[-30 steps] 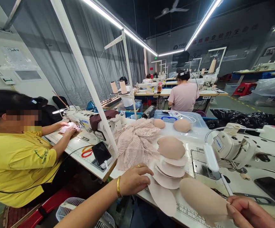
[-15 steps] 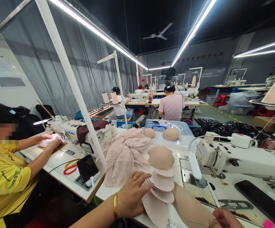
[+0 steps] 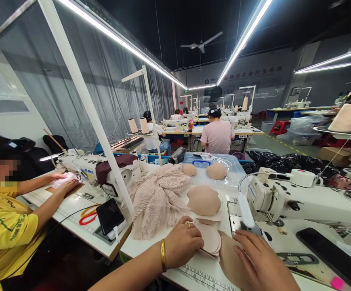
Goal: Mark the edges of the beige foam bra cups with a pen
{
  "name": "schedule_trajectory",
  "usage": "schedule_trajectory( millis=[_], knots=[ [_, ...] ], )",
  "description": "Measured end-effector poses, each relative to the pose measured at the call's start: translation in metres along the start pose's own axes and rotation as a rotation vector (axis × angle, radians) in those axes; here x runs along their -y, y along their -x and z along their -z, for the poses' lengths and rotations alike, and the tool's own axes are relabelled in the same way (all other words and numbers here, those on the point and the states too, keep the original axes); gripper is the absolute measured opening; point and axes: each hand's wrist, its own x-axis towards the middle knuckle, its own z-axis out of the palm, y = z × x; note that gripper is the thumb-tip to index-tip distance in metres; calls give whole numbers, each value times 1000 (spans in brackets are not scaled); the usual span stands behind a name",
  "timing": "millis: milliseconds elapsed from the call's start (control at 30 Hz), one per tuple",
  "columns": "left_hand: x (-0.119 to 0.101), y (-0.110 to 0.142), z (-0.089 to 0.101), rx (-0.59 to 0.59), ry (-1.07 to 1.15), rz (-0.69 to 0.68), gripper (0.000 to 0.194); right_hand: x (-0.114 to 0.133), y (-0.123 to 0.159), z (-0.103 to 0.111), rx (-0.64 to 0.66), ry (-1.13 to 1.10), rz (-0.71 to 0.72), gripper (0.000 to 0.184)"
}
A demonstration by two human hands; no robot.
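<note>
My left hand (image 3: pixel 185 243), with a gold bracelet and a ring, has its fingers curled over the left edge of a small stack of flat beige cup pieces (image 3: pixel 212 239). Its thumb is hidden. My right hand (image 3: pixel 264 262) reaches in from the lower right with fingers stretched out. It lies over the right side of a larger beige cup piece (image 3: pixel 231 258), beside the stack. Just beyond, a pile of moulded beige bra cups (image 3: pixel 204 201) rests on the table. Crumpled beige lace fabric (image 3: pixel 160 198) lies to the left.
At right stands a sewing machine (image 3: pixel 284 202), with a black phone (image 3: pixel 329 254) on its bed. Two cups sit on a clear plastic box lid (image 3: pixel 234 161) behind. A printed ruler (image 3: pixel 201 277) runs along the front edge. A co-worker in yellow (image 3: pixel 7 230) sews at left.
My right hand has come up and left, from the piece's lower edge to beside the stack. My left hand has shifted slightly right, and the fanned pieces are now gathered closer together.
</note>
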Motion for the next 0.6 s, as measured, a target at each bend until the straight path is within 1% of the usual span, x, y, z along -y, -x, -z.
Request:
schedule_trajectory(
  millis=[67, 100, 133, 167, 200, 233, 300, 333, 400, 433, 467, 500, 533, 567, 600],
  knots=[
    [-2, 6, 7, -35, 113, 49, 8, 6, -19, -20, 125, -45, -19, 28],
    [-2, 11, 11, -62, 207, 88, 3, 8, -28, -30, 184, -61, -20, 36],
    [-2, 17, 15, -88, 320, 139, 8, 9, -37, -40, 227, -73, -19, 45],
    [0, 23, 18, -112, 439, 196, 16, 10, -45, -49, 260, -82, -19, 49],
    [4, 29, 20, -127, 547, 248, 25, 11, -52, -56, 283, -91, -17, 47],
    [9, 35, 20, -132, 629, 291, 33, 13, -58, -61, 307, -104, -12, 40],
    [21, 44, 15, -127, 724, 353, 48, 19, -67, -63, 332, -139, -14, 30],
    [28, 48, 11, -131, 760, 388, 57, 22, -68, -60, 330, -159, -18, 30],
    [39, 52, 3, -166, 769, 479, 75, 27, -62, -48, 295, -211, -20, 34],
    [42, 53, 2, -201, 748, 523, 83, 26, -55, -41, 281, -274, -46, 35],
    [44, 53, 3, -247, 702, 556, 91, 23, -44, -34, 277, -354, -83, 33],
    [44, 51, 6, -294, 633, 571, 94, 17, -31, -30, 292, -501, -169, 32],
    [42, 48, 11, -329, 545, 568, 93, 9, -17, -28, 346, -649, -292, 35],
    [40, 43, 17, -345, 455, 549, 87, -2, -3, -28, 398, -755, -390, 39],
    [39, 35, 24, -343, 376, 523, 79, -15, 10, -30, 403, -804, -462, 43]
  ],
)
